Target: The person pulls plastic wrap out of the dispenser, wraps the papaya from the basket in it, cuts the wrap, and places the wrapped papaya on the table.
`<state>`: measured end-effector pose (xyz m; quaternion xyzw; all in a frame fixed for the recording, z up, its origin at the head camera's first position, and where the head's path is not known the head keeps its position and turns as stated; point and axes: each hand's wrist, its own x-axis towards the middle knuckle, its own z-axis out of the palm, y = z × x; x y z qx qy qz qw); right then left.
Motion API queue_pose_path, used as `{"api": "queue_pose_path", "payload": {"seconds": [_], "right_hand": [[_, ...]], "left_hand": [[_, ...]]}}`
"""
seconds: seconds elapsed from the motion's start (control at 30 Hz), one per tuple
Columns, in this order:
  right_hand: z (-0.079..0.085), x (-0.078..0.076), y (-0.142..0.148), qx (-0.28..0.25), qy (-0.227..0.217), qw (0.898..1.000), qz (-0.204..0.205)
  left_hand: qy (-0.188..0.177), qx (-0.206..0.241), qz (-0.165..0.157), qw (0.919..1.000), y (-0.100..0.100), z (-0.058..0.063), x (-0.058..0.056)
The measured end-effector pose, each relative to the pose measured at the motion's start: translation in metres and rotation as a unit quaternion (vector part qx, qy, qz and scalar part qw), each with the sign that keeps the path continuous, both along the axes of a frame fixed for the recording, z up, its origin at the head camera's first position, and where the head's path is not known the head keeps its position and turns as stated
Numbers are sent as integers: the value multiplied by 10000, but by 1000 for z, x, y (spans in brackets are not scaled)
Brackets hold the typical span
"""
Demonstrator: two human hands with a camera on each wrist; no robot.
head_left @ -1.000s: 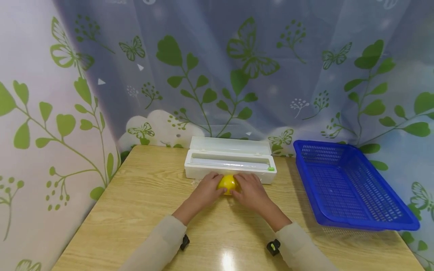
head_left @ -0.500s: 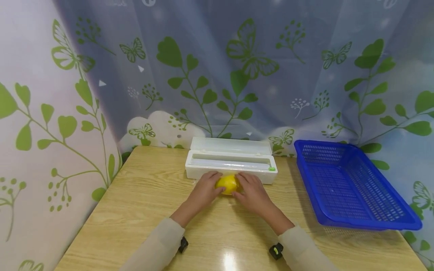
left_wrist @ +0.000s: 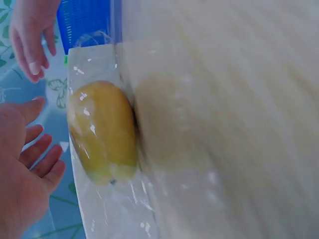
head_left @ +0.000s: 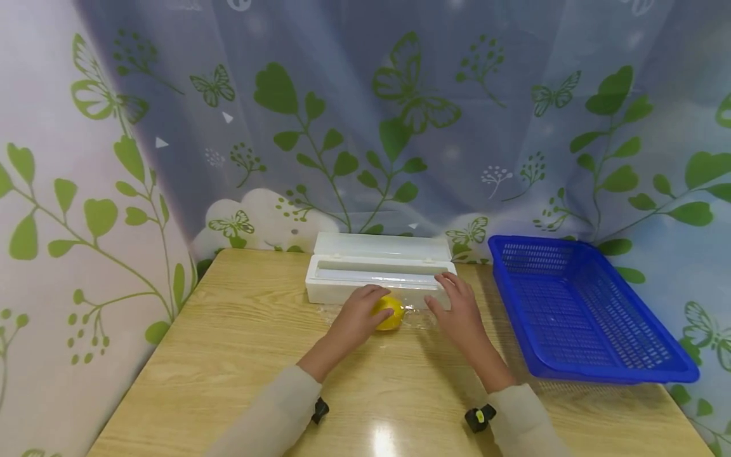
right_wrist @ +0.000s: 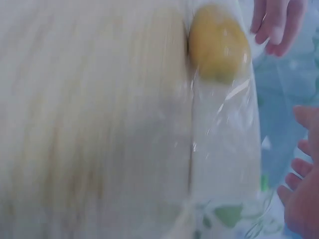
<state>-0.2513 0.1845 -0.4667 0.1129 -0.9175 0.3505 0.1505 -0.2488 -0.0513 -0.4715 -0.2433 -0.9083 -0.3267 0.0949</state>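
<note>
A yellow mango [head_left: 391, 319] lies on the table under clear cling film [head_left: 419, 318], just in front of a white cling film box [head_left: 334, 293]. My left hand [head_left: 355, 315] is bent loosely over the mango's left side; in the left wrist view a gap shows between this hand [left_wrist: 22, 174] and the mango [left_wrist: 103, 132]. To the right, my right hand [head_left: 464, 320] hovers with spread fingers at the box's right end, holding nothing. In the right wrist view its fingers [right_wrist: 300, 167] are relaxed, away from the film. The box's lid [head_left: 382, 246] stands raised, showing the roll [head_left: 365, 277] inside.
A blue plastic basket [head_left: 533, 346] stands on the right of the wooden table [head_left: 245, 330]. A patterned curtain [head_left: 342, 127] hangs right behind the table and along its left side. The film runs from the box toward the table's front.
Both hands held the mango between them earlier. My right hand has let go and moved right, toward the box's end. My left hand has loosened and shifted slightly right over the mango.
</note>
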Motion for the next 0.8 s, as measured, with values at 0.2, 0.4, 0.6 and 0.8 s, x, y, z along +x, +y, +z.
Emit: {"api": "queue_pose_path", "payload": {"seconds": [0.2,0.4,0.6,0.8], "right_hand": [[-12,-19,26,-363,-153,9987,-325],[-25,-35,37,-800,-92,9967,-108],[-41,-48,45,-1502,-301,9880,192],[-48,-53,49,-2120,-296,9762,356]], "left_hand": [[252,60,-30,9997,26,7,-12],[13,193,-136,9997,55,16,-26],[-57,-53,-300,9995,82,21,-40],[-195,51,-485,9986,102,17,-55]]}}
